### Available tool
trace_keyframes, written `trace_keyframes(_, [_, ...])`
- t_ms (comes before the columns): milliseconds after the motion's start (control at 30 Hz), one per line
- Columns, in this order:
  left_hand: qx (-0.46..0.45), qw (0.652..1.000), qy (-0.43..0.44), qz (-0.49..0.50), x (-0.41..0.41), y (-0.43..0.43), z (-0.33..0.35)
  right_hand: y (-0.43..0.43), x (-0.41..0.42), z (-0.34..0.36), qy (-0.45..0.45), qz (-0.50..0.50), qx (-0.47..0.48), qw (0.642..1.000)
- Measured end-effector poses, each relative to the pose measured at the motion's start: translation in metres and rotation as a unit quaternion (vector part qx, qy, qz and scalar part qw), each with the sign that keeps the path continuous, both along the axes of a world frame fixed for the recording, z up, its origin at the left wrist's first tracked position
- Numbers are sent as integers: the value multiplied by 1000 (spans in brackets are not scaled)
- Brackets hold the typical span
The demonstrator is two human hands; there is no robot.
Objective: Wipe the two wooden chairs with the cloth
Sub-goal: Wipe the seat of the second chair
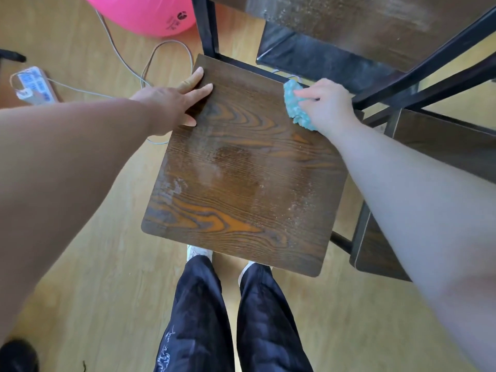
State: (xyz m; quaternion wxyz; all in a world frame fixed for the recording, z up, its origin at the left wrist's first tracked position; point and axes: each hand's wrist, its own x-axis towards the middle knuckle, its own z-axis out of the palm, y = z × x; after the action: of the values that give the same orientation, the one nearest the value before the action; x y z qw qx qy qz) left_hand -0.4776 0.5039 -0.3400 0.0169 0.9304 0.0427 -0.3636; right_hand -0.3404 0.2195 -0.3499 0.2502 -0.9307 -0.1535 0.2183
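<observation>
A person's right hand [326,106] grips a bunched, fluffy turquoise cloth [296,106] at the far right corner of a dark wood-grain chair seat [241,170], its surface streaked with pale dust. The left hand [174,102] lies flat, fingers straight, on the seat's far left edge. A second chair [442,146] stands just beside, right.

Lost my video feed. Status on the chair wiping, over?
Left hand flat on chair seat, far left corner. Right hand grips teal cloth at far right corner. Seat dusty in patches; nothing on it blocking the wipe.
</observation>
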Motion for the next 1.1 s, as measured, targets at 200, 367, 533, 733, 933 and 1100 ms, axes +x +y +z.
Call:
trace_keyframes(200, [-6, 1000, -1, -5, 0, 1, 1, -1, -39, -5, 9, 34, 17, 999])
trace_keyframes(367, [-3, 1000, -2, -5, 0, 1, 0, -17, -110, -9, -22, 144, 60, 987])
trace_keyframes(533, [-10, 1000, 1, 0, -1, 2, -1, -36, -192, -9, 3, 234, 66, 970])
trace_keyframes(733, [1, 1000, -9, 9, -1, -1, -2, -56, -274, -16, 91, 313, 78, 942])
trace_keyframes(933, [10, 1000, -18, -6, 0, 1, -5, -62, -252, 5, 120, 343, 130, 923])
trace_keyframes(1100, [22, 1000, -12, -13, 1, -1, -5, -57, -108, 31, -25, 147, 125, 981])
